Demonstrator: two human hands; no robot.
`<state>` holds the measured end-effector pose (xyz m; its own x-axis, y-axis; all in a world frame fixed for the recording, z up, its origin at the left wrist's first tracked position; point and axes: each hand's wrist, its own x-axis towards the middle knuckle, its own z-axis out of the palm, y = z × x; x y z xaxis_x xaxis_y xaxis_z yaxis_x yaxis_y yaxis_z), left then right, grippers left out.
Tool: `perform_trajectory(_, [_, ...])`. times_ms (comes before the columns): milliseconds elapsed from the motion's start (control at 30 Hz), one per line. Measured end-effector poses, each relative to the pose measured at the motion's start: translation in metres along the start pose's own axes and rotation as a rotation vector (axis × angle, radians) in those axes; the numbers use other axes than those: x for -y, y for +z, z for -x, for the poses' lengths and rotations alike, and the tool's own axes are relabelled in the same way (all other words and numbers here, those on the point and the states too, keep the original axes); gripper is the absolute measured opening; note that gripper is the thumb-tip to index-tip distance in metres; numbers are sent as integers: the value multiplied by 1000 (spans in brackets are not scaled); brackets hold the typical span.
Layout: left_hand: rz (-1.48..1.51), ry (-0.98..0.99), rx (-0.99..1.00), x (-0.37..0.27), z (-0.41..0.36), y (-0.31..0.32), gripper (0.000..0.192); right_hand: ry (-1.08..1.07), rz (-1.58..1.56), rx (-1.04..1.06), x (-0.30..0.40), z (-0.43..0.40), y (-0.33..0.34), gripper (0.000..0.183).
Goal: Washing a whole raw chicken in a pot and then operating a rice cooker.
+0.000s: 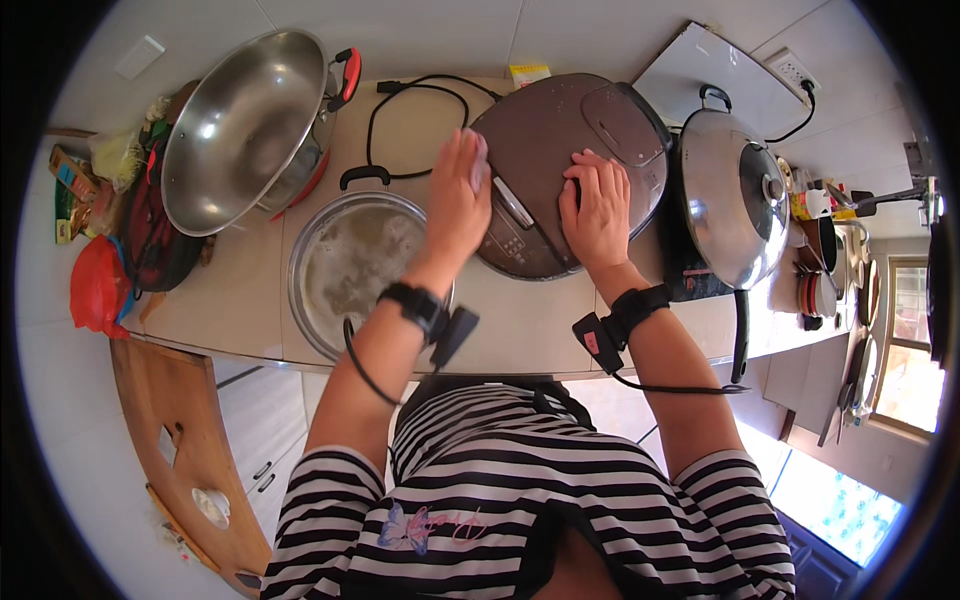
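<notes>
A brown rice cooker (532,135) with a closed lid stands on the counter before me. My left hand (461,199) is at the lid's left edge, fingers together and pointing away from me; a pinkish, blurred patch shows by the fingertips, and whether it is a held cloth I cannot tell. On the lid's right half lies my right hand (598,206), with bent fingers near a dark spot; its palm is hidden. To the left of the cooker, partly under my left forearm, is a metal pot (360,247) of cloudy liquid.
A large steel wok (251,142) with red-lined handles leans at the back left. A lidded pan (727,195) sits on a black cooktop (694,277) at right. A black power cord (416,84) loops behind the pot. Bags (101,285) crowd the far left of the counter (525,330).
</notes>
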<state>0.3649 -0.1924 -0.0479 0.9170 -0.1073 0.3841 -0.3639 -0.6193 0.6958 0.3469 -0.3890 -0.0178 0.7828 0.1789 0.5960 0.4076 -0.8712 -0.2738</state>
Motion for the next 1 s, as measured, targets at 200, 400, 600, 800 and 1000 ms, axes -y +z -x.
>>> perform_trajectory(200, [-139, 86, -56, -13, 50, 4, 51, -1, 54, 28, -4, 2, 3, 14])
perform_trajectory(400, [-85, 75, 155, -55, 89, -17, 56, -1, 59, 123, -8, -3, -6, 23])
perform_trajectory(600, [-177, -70, -123, -25, 25, -6, 54, -247, -17, 372, -4, -48, 5, 38])
perform_trajectory(800, [-289, -108, -80, -67, 80, 9, 51, -349, 91, 387, -11, -41, 16, 44])
perform_trajectory(1000, [-309, -133, -101, -56, 44, 3, 51, -348, 70, 376, -9, -45, 15, 45])
